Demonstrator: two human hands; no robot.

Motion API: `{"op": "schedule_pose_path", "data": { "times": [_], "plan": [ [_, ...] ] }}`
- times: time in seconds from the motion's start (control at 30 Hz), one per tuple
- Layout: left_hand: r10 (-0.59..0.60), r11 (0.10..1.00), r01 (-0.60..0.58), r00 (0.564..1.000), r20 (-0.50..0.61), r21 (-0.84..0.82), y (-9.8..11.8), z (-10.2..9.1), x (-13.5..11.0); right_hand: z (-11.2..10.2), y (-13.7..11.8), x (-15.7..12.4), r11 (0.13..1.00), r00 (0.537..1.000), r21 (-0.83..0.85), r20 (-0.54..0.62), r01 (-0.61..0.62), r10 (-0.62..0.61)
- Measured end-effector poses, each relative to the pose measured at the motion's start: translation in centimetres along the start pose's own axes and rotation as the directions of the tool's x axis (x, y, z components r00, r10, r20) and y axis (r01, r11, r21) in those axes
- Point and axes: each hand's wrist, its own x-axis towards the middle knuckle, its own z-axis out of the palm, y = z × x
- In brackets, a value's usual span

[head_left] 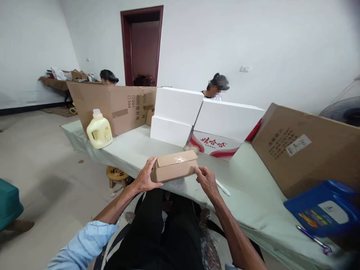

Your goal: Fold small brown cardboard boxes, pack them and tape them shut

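A small brown cardboard box (177, 168) with a strip of clear tape on its upper flap is held at the near edge of the table. My left hand (146, 176) grips its left end, thumb below and fingers up along the side. At the opposite end, my right hand (206, 180) pinches the lower right corner between thumb and fingers. A white slim tool (223, 187) lies on the cloth just right of my right hand. Behind the box sits a crumpled lump of clear-brown tape (191, 148).
Stacked white boxes (180, 108) and a red-and-white carton (215, 144) stand behind. A yellow jug (99, 129) is at left by a large carton (112, 108). At right are a blue container (320, 210), a purple pen-like tool (313, 238) and a leaning carton (306, 146). Two people sit beyond.
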Motion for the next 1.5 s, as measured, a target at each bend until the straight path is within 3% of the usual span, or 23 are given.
{"op": "schedule_pose_path", "data": {
  "times": [0.1, 0.23, 0.33, 0.43, 0.57, 0.67, 0.7, 0.77, 0.83, 0.97, 1.37, 1.5],
  "plan": [
    [-0.008, 0.999, 0.006, 0.999, -0.050, -0.039, 0.2, -0.8, 0.9, -2.6, 2.0, 0.8, 0.983, 1.000, -0.186, -0.003, -0.001, 0.000],
    [0.021, 0.997, -0.023, 0.999, -0.026, -0.067, 0.8, -2.0, 0.8, -5.9, 6.2, 0.6, 0.888, 0.989, -0.436, -0.063, -0.150, 0.136],
    [0.035, 0.996, -0.037, 0.999, -0.028, -0.078, 1.1, -2.1, 0.4, -6.5, 8.7, 0.1, 0.831, 0.975, -0.512, -0.085, -0.218, 0.204],
    [0.030, 0.997, -0.031, 0.999, -0.019, -0.073, 1.4, -1.9, 0.1, -6.3, 9.3, 0.1, 0.832, 0.972, -0.504, -0.139, -0.233, 0.188],
    [0.041, 0.998, -0.040, 0.999, 0.009, -0.042, 1.7, -2.1, 0.2, -6.2, 6.5, 0.1, 0.896, 0.982, -0.421, -0.175, -0.138, 0.069],
    [0.059, 0.998, -0.059, 0.998, 0.008, -0.037, 1.8, -2.3, 0.3, -6.2, 1.9, -1.3, 0.920, 0.983, -0.369, -0.064, 0.135, -0.170],
    [0.061, 0.997, -0.061, 0.998, 0.005, -0.037, 1.8, -2.3, 0.3, -6.2, 0.1, -1.8, 0.888, 0.951, -0.356, 0.003, 0.291, -0.310],
    [0.061, 0.997, -0.061, 0.998, 0.004, -0.037, 1.8, -2.2, 0.2, -6.1, -3.2, -2.8, 0.753, 0.824, -0.355, 0.108, 0.555, -0.557],
    [0.067, 0.997, -0.067, 0.998, -0.001, -0.038, 1.8, -2.0, 0.1, -6.1, -5.9, -3.2, 0.618, 0.717, -0.398, 0.172, 0.678, -0.676],
    [0.087, 0.996, -0.088, 0.996, -0.036, -0.032, 2.0, -1.9, 0.0, -6.1, -8.1, -2.8, 0.487, 0.652, -0.501, 0.231, 0.716, -0.722],
    [0.104, 0.995, -0.105, 0.994, -0.025, -0.004, 2.4, -1.8, -0.2, -6.3, -9.9, -1.4, 0.287, 0.537, -0.589, 0.307, 0.756, -0.785],
    [0.116, 0.993, -0.116, 0.993, -0.026, 0.010, 2.8, -2.1, -0.2, -6.8, -10.6, -0.8, 0.214, 0.520, -0.632, 0.348, 0.745, -0.780]
  ]
}}
